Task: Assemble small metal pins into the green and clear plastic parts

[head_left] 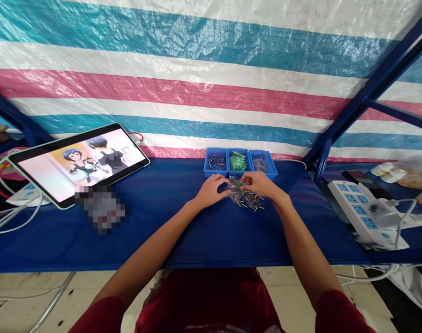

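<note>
i see the metal pins (253, 202) at my left hand's (211, 191) four o'clock, right hand (261, 184) nearer; both curl inward, whether pinching anything i can't tell.

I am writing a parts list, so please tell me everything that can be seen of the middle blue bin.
The middle bin is open-topped, blue and plastic-looking. It stands upright on the blue table, between two similar bins. Green pieces lie inside, too small to identify. The right hand is close to its front; whether they touch is unclear.
</note>
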Tool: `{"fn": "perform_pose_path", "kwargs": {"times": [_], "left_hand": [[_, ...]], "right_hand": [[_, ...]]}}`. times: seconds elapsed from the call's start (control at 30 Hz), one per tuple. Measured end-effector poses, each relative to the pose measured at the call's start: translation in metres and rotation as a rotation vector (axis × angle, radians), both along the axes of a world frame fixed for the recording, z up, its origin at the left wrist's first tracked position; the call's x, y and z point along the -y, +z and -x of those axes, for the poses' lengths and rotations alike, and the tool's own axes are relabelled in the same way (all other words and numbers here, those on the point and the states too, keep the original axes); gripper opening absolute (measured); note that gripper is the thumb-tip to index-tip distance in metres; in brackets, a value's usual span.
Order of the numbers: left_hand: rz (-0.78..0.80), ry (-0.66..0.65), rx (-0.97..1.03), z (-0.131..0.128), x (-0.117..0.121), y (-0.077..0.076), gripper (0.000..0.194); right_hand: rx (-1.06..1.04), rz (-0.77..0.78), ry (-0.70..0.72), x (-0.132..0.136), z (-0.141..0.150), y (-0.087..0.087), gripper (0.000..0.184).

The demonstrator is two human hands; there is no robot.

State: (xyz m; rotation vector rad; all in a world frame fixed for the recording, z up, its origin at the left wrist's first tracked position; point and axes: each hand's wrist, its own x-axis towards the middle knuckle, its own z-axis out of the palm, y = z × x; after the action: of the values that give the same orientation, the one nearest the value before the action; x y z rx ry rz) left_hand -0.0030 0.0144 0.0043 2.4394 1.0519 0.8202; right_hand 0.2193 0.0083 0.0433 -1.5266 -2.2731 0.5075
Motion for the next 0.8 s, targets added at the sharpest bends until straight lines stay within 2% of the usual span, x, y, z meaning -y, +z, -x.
{"fn": "perform_pose_path", "kwargs": {"times": [0.23,0.43,0.6,0.8], "left_hand": [[0.041,-0.066,-0.198,0.009,-0.004,0.0,0.054],[-0.044,-0.084,-0.217,0.009,-0.006,-0.005,0.035],[-0.075,-0.079,-0.228,0.006,-0.006,-0.008,0.029],[-0.068,-0.051,-0.127,0.005,-0.008,-0.01,0.023]], "right_hand": [[-0.025,0.006,0.064,0.006,0.005,-0.007,0.007],[0.09,-0.174,0.062,0.003,0.018,-0.022,0.006],[0.176,-0.177,0.049,0.003,0.024,-0.03,0.008],[0.168,-0.195,0.045,0.003,0.023,-0.03,0.005]]}}
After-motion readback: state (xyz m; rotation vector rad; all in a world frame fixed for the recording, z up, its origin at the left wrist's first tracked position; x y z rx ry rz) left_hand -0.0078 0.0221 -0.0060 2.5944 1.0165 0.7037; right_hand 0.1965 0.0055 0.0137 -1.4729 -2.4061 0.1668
